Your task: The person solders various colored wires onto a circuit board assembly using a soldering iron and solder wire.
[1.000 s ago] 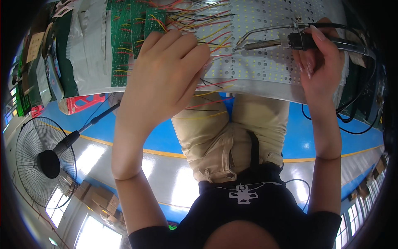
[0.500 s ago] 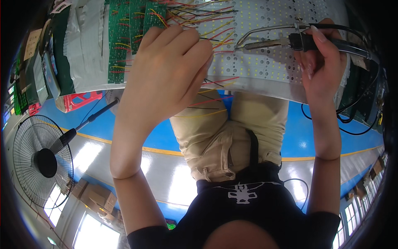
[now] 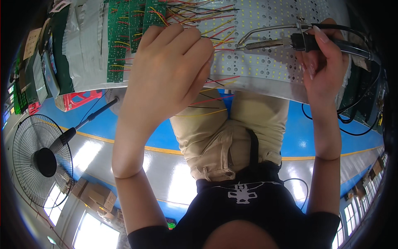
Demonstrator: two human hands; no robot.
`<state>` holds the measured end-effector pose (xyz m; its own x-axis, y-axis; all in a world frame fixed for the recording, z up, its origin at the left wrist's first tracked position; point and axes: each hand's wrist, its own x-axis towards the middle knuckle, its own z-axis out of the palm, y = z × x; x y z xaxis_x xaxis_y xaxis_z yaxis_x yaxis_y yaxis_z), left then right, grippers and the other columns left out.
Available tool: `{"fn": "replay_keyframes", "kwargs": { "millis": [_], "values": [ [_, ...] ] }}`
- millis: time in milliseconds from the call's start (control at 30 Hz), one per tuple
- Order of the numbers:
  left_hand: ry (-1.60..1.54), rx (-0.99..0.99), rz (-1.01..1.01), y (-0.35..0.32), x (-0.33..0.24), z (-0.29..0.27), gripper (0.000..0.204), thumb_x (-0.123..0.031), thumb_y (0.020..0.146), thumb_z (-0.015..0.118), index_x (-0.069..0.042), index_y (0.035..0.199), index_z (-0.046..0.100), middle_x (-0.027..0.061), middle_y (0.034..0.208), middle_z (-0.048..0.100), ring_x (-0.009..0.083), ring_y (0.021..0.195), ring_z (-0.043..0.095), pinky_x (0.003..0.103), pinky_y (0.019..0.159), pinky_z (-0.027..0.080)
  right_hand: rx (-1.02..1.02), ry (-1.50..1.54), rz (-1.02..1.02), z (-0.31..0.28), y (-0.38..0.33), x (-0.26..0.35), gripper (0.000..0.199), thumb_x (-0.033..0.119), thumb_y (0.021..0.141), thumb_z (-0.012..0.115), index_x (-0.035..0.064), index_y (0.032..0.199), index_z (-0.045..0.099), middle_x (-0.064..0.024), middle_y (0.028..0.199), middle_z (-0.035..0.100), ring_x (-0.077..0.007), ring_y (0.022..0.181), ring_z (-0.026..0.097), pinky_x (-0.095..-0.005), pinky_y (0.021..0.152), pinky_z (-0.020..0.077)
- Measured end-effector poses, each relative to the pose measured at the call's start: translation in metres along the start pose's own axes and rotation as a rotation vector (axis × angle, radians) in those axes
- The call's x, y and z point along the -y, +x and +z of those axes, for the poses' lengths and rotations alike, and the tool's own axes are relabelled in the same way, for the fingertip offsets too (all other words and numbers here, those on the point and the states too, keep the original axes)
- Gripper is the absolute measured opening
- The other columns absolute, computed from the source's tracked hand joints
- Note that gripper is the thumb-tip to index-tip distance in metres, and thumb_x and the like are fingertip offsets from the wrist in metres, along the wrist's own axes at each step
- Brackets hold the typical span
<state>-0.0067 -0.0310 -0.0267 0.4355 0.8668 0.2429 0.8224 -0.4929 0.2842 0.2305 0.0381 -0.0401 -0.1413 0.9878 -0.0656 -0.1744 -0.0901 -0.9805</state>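
Note:
My right hand [image 3: 327, 62] grips a soldering iron [image 3: 302, 42] by its dark handle. A thin bent metal solder-feed tube [image 3: 269, 28] is clamped above the iron, and both tips point left. The iron's tip rests at or just over a white LED board [image 3: 265, 62] dotted with small yellowish chips. Just left of the tip, my left hand [image 3: 172, 70] is closed, back upward, with a thin wire [image 3: 226, 50] running from its fingers to the tip. Its fingertips are hidden. Green circuit boards [image 3: 117, 50] with red, yellow and black wires lie left of and under that hand.
White wrapped sheets [image 3: 85, 45] lie on the left of the bench. Loose wires [image 3: 215, 112] hang over the near edge above my lap. A black cable [image 3: 352, 133] droops at the right. A standing fan [image 3: 44, 162] and a red plastic piece [image 3: 81, 101] are at left.
The soldering iron and my right hand have shifted slightly to the right. My left hand has moved only a little, staying closed by the wires.

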Motion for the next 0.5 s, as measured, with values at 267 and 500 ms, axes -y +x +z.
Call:
{"fn": "replay_keyframes", "kwargs": {
  "millis": [267, 500],
  "values": [
    [-0.023, -0.029, -0.003, -0.0017, 0.0001, 0.0024, 0.009, -0.009, 0.069, 0.055, -0.004, 0.076, 0.051, 0.0081, 0.072, 0.046, 0.0269, 0.068, 0.045, 0.037, 0.063, 0.034, 0.048, -0.012, -0.016, 0.0022, 0.0005, 0.0007, 0.016, 0.017, 0.085, 0.048, 0.0023, 0.080, 0.051, 0.0033, 0.042, 0.028, -0.0053, 0.034, 0.023, -0.0217, 0.039, 0.0252],
    [-0.020, -0.032, -0.006, -0.0020, 0.0000, 0.0025, 0.009, -0.009, 0.069, 0.055, -0.004, 0.075, 0.051, 0.0080, 0.072, 0.047, 0.0266, 0.067, 0.046, 0.036, 0.063, 0.034, 0.056, 0.001, -0.030, 0.0033, 0.0006, 0.0011, 0.014, 0.016, 0.085, 0.048, 0.0026, 0.080, 0.050, 0.0033, 0.043, 0.029, -0.0053, 0.035, 0.024, -0.0218, 0.039, 0.0246]
  ]
}}
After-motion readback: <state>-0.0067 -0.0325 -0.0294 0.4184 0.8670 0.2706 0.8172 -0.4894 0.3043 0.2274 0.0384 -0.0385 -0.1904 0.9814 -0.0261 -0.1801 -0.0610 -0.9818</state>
